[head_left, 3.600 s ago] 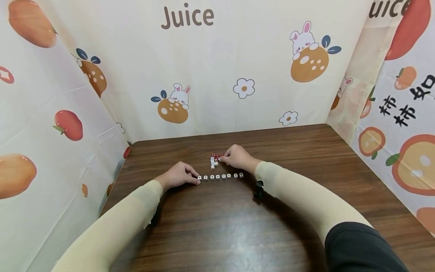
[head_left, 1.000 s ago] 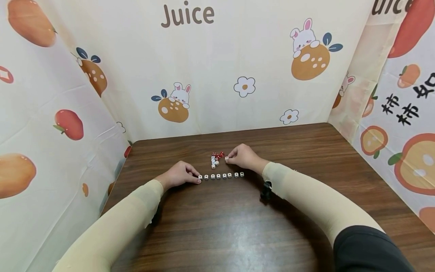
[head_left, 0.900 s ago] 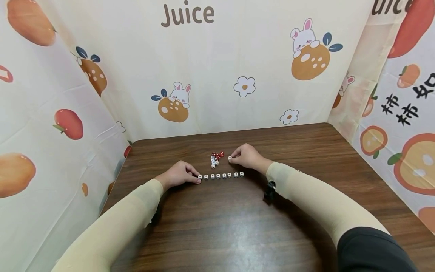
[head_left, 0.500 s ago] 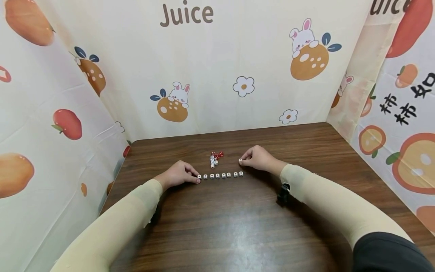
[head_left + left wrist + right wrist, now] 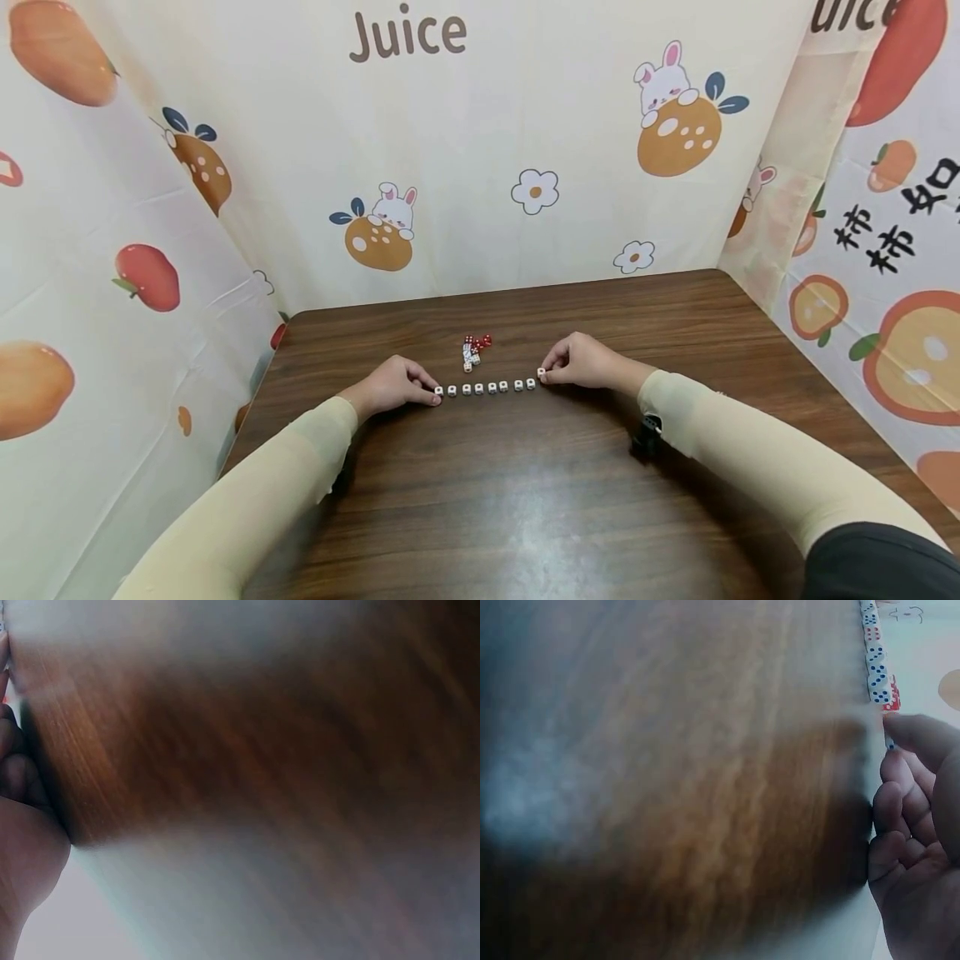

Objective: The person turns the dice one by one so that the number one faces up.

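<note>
A row of several white dice (image 5: 478, 389) runs left to right across the brown table. At its left end, my left hand (image 5: 393, 383) has thumb and index finger at the two sides of the end die (image 5: 438, 391), pinching it where it stands. My right hand (image 5: 585, 361) pinches another white die (image 5: 542, 373) between thumb and fingertips, just behind and right of the row's right end. In the right wrist view that die (image 5: 890, 743) is mostly covered by the right hand (image 5: 922, 802). The left wrist view catches only the edge of the left hand (image 5: 22, 780).
Behind the row lies a small cluster of white dice (image 5: 468, 354) and red dice (image 5: 487, 340). The wooden table (image 5: 480, 500) is bounded by printed cloth (image 5: 465, 150) at the back and both sides.
My right hand has drawn a white die out of the cluster and carried it rightward, then toward the row's right end. The left hand has stayed at the row's left end.
</note>
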A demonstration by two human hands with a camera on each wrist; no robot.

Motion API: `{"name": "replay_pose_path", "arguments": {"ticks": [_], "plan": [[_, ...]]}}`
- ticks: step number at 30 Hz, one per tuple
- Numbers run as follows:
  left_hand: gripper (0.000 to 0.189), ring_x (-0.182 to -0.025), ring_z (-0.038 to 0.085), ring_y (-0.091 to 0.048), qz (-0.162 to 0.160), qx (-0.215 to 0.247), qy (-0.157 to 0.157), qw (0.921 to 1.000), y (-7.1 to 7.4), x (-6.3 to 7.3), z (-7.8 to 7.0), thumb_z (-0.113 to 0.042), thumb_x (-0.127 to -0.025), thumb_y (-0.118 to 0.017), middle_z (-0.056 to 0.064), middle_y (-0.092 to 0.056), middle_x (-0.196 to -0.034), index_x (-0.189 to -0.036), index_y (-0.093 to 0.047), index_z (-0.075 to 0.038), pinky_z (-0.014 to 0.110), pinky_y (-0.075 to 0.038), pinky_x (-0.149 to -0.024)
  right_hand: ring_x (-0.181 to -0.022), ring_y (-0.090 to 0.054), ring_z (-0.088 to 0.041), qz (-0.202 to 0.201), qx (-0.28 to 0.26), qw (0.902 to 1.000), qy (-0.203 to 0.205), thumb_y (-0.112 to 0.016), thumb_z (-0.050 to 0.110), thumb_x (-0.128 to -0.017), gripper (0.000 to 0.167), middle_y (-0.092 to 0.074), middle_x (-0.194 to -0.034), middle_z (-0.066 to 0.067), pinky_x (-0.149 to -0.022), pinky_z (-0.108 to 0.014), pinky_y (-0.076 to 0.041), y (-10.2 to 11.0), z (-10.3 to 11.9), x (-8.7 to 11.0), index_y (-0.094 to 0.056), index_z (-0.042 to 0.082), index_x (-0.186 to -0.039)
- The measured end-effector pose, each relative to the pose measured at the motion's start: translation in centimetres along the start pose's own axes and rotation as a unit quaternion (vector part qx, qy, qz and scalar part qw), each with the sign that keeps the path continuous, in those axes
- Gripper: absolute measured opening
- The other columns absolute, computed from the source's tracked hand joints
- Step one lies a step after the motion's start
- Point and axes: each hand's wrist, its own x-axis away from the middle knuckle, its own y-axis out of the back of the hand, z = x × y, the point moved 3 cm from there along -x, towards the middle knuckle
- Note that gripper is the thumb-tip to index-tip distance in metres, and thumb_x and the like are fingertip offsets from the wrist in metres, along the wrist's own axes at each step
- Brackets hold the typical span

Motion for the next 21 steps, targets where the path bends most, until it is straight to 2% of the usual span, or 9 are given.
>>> {"name": "replay_pose_path", "arguments": {"ticks": [12, 21], "plan": [[0.023, -0.079, 0.012, -0.056, -0.001, 0.001, 0.002, 1.0, -0.05, -0.03, 0.05, -0.025, -0.09, -0.099, -0.005, -0.07, -0.081, -0.108, -0.091, -0.012, 0.026, -0.046, -0.07, -0.07, -0.06, -0.006, 0.028, -0.001, 0.9991, 0.031, -0.093, 0.021, -0.093, 0.003, -0.073, -0.074, 0.011, -0.069, -0.022, -0.05, -0.34, 0.43, 0.47, -0.09, 0.018, -0.093], [0.023, -0.078, 0.012, -0.056, 0.0, 0.001, 0.002, 1.0, -0.06, -0.08, -0.02, -0.025, -0.09, -0.099, -0.005, -0.07, -0.08, -0.107, -0.091, -0.012, 0.026, -0.046, -0.07, -0.069, -0.058, -0.004, 0.03, 0.01, 0.9991, 0.028, -0.093, 0.019, -0.092, 0.003, -0.07, -0.071, 0.013, -0.068, -0.022, -0.048, -0.34, 0.72, 0.54, -0.089, 0.019, -0.092]]}}
